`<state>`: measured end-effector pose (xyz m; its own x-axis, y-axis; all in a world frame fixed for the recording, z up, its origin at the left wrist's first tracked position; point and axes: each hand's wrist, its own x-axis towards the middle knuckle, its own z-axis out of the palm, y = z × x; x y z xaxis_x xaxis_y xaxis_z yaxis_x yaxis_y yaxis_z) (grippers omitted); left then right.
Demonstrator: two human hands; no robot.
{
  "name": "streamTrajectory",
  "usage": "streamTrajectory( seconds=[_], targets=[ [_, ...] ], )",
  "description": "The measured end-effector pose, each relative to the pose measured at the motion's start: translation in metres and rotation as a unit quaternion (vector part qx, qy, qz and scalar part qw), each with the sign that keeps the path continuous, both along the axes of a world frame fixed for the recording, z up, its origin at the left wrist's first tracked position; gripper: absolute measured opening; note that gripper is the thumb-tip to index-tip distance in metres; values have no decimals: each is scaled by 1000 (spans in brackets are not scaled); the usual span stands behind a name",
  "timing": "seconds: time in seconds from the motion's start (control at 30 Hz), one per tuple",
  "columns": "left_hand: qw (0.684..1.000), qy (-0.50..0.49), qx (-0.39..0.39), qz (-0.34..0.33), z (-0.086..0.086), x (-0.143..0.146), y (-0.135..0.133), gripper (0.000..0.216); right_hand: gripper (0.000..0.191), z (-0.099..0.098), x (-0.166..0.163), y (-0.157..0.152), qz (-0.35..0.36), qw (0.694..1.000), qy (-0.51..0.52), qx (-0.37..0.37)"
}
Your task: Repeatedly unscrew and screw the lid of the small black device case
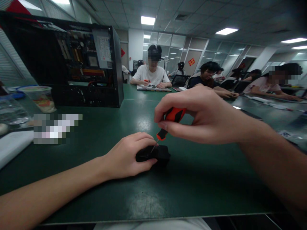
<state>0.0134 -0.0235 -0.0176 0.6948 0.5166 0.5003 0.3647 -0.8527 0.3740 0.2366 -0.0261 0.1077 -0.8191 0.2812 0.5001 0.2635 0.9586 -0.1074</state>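
Observation:
My left hand (128,156) is closed around a small black object (158,155) that rests on the green table (192,179), pinning it from the left side. My right hand (203,115) grips a screwdriver (169,123) with an orange and black handle, held tilted. Its thin metal tip points down and left onto the top of the black object, beside my left fingers. What the black object is I cannot make out.
An open black computer case (72,60) stands at the back left. A plastic cup (40,97) and a white sheet (13,145) lie at the left. Several people (152,73) sit at tables across the room. The table's front edge (168,218) is close to me.

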Motion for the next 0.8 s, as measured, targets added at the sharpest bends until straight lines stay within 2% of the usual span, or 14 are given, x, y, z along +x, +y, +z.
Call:
streamTrajectory(
  seconds=[0.33,0.53,0.8],
  targets=[
    [995,25,-86,30,-3,0,4,30,7,-1,-3,-2,0,1000,-2,6],
    [989,12,-143,30,-4,1,4,28,7,-3,-6,-5,-25,1000,7,13],
    [983,0,-180,38,-1,2,1,32,22,-5,-7,-2,-39,999,6,-7]
  ],
)
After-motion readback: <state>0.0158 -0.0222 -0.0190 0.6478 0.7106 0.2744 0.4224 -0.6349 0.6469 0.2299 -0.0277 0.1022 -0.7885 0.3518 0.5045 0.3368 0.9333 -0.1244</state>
